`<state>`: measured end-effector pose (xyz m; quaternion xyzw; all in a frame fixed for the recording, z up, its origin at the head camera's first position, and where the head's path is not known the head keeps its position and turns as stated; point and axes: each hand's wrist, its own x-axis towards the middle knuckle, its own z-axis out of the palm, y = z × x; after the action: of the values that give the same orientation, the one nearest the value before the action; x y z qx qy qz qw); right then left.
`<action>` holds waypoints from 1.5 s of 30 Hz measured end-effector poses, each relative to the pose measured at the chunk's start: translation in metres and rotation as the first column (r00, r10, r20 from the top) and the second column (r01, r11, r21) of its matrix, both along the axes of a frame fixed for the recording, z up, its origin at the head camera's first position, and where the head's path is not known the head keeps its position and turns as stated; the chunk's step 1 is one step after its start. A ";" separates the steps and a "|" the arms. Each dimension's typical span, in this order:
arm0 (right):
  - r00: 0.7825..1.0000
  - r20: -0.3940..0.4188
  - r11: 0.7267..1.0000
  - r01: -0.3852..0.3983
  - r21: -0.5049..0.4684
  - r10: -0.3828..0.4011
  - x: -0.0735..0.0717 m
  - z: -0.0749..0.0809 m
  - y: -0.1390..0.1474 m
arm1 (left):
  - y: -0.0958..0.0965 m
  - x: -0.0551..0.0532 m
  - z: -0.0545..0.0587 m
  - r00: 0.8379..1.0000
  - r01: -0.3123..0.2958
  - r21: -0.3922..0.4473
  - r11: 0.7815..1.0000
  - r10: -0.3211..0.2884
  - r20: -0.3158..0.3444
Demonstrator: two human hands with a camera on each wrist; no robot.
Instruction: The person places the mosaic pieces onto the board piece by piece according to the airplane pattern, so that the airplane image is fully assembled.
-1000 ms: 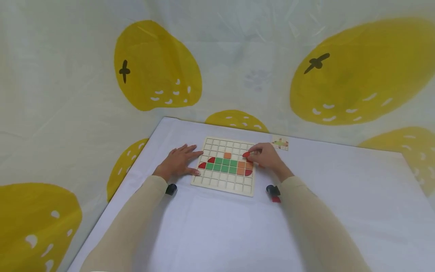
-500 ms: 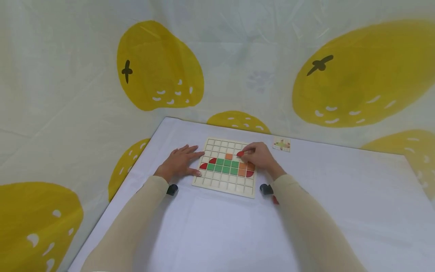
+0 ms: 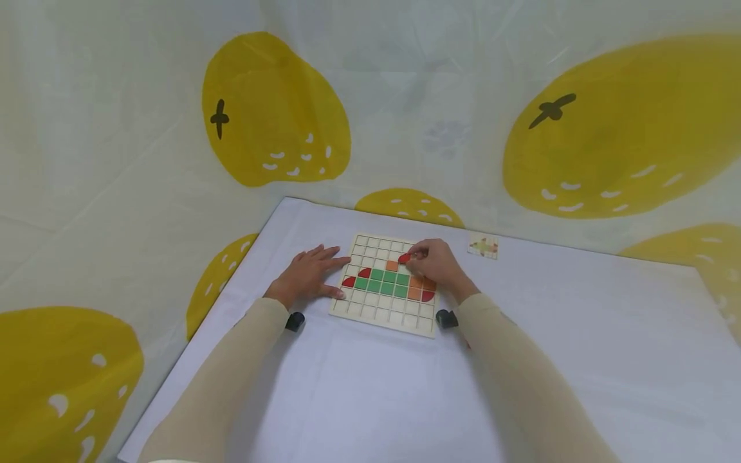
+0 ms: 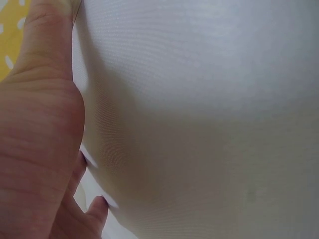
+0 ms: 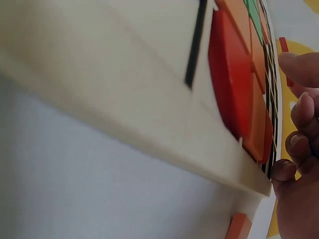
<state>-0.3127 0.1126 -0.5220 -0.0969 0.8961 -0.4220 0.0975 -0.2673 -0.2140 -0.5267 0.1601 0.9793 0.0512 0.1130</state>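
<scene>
A cream wooden grid board [image 3: 382,314] lies on the white table. Several green tiles [image 3: 382,283] fill squares across its middle, with orange tiles [image 3: 415,292] to their right and red quarter-round tiles [image 3: 348,281] at the ends. A single orange tile [image 3: 392,265] sits one row above the green ones. My right hand [image 3: 437,265] pinches a red rounded tile [image 3: 404,258] between thumb and finger, just right of that orange tile; in the right wrist view this red tile [image 5: 283,44] shows edge-on. My left hand [image 3: 307,275] rests with fingers spread at the board's left edge.
A small pattern card [image 3: 483,246] lies at the table's back edge, right of the board. One orange piece [image 5: 239,226] lies beside the board in the right wrist view. A patterned sheet with yellow fruit [image 3: 278,109] hangs behind the table.
My right hand has carried the red tile leftward over the board, up to the single orange tile. The left hand stays put. My right forearm now nearly hides a red piece on the table.
</scene>
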 end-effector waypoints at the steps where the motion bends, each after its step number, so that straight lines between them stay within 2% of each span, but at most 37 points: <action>1: 1.000 -0.003 1.000 0.000 0.000 0.000 0.000 0.001 -0.001 | 0.000 0.000 0.001 1.000 0.000 0.002 1.000 0.000 -0.002; 7: 1.000 0.012 1.000 0.009 0.013 -0.009 -0.001 0.001 -0.008 | 0.000 0.000 0.003 1.000 -0.004 -0.002 1.000 0.004 0.001; 17: 0.999 -0.041 0.999 0.012 0.035 -0.010 0.001 0.001 -0.014 | 0.001 0.002 0.001 1.000 0.003 0.013 1.000 -0.003 -0.004; 28: 0.998 -0.061 0.999 0.012 0.042 -0.009 0.000 -0.002 -0.019 | 0.001 0.003 0.000 1.000 0.000 0.015 1.000 0.000 -0.015; 41: 0.999 -0.045 0.998 0.021 0.066 -0.018 -0.003 -0.007 -0.021 | 0.001 0.005 0.002 1.000 0.005 0.005 1.000 -0.005 -0.011; 45: 0.998 -0.069 0.998 0.008 0.057 -0.004 -0.004 -0.007 -0.020 | 0.002 0.004 0.002 1.000 0.004 0.009 1.000 -0.004 -0.012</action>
<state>-0.3162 0.0925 -0.5295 -0.1057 0.9110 -0.3928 0.0682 -0.2629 -0.2119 -0.5248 0.1630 0.9793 0.0545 0.1066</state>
